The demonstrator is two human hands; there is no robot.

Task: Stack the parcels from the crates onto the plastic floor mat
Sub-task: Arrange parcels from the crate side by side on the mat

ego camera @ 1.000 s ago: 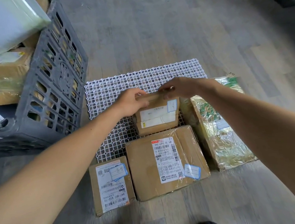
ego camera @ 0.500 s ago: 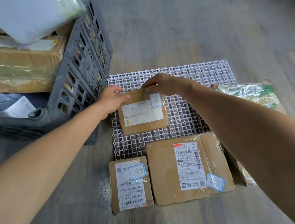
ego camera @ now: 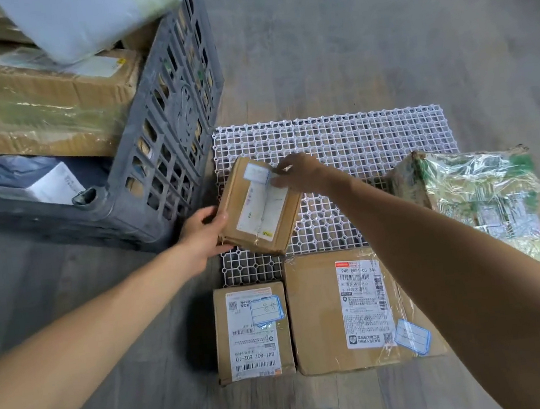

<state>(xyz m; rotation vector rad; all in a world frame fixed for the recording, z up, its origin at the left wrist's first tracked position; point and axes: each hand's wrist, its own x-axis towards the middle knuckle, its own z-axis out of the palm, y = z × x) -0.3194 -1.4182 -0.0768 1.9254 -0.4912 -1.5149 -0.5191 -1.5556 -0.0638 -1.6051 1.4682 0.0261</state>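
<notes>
The small parcel (ego camera: 258, 205), which lay flat and square on the mat half a second earlier, is now swung round and tipped up over the left edge of the plastic floor mat (ego camera: 355, 134), just beside the grey crate (ego camera: 167, 142). The left hand (ego camera: 203, 237) grips its near corner, thumb on top and fingers curled beneath. The right hand (ego camera: 302, 175) pinches the far edge by the blue-framed sticker, fingers clamped on the cardboard. The parcel looks mid-adjustment, not yet set down. To do this well, I judge it should be levelled first, then lowered with its long side parallel to the mat's left edge. It belongs behind the labelled box (ego camera: 253, 332) at the near left corner, clear of the large box (ego camera: 344, 310) along the near edge. Both hands should let go only once it sits flat, since a corner could catch in the open grid.
</notes>
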